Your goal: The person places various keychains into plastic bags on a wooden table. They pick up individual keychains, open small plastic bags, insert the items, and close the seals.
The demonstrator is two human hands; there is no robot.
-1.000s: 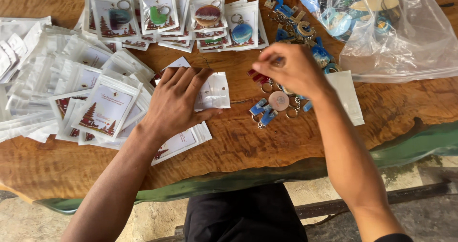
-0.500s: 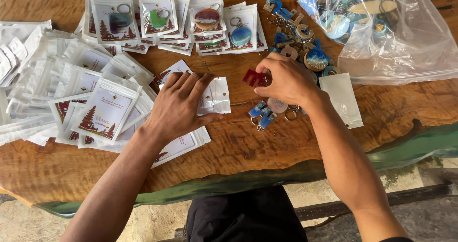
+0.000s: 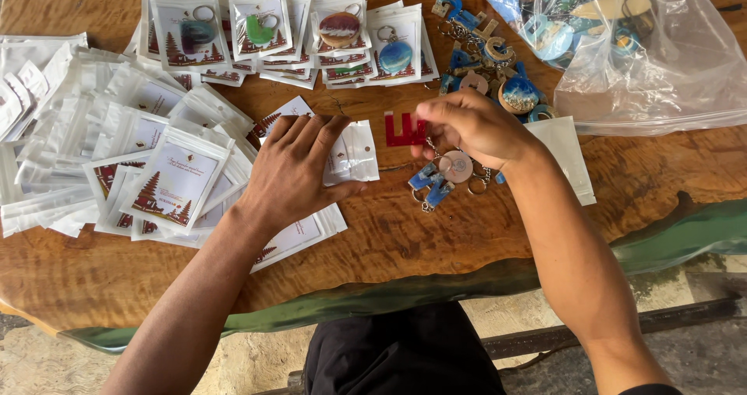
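The wooden surface (image 3: 482, 231) spans the whole view. A clear plastic bag (image 3: 661, 68) of keychains lies at its upper right. A spread of white zip pouches (image 3: 93, 130) covers the left side, and a row of packed pouches (image 3: 257, 21), each showing a keychain, runs along the top.

The left hand (image 3: 299, 169) lies palm down, forearm entering from the lower left, fingers spread wide and pointing up and right. It presses flat on one small empty pouch (image 3: 354, 150).

The right hand (image 3: 475, 126) enters from the lower right, wrist bent, fingers curled and closed narrow on a red letter-shaped keychain (image 3: 405, 130). The keychain sits just above the surface, between the two hands, just right of the empty pouch. Its long axis runs left to right, prongs pointing up.

Loose keychains (image 3: 440, 179) lie under the right hand.
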